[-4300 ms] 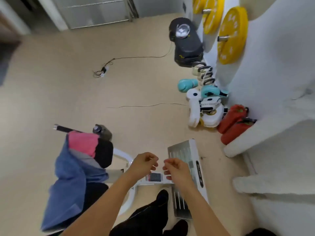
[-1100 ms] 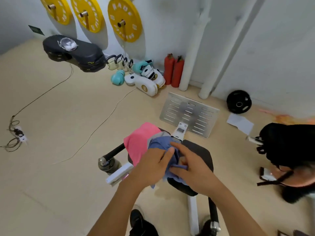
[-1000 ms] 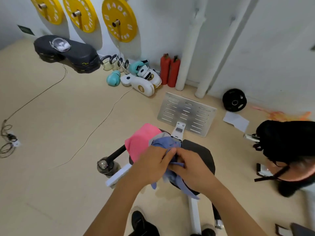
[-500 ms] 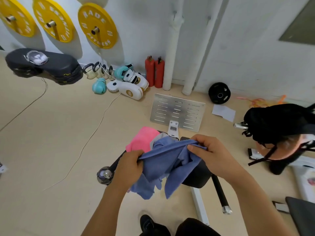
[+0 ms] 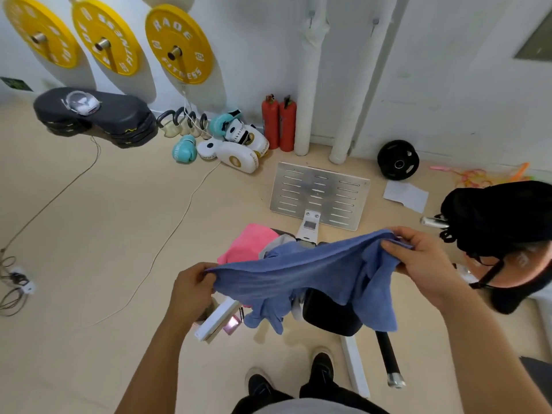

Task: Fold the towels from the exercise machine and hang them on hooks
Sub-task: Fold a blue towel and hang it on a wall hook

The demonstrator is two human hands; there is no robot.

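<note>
Spreading blue towel [image 5: 301,273] above exercise machine [image 5: 331,315]: left hand [image 5: 191,289] and right hand [image 5: 418,258] apart, each pinching 1 edge. Pink towel [image 5: 248,243] remains draped. Next: align corners, fold.

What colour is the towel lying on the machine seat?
Pink, seen in the head view.
</note>
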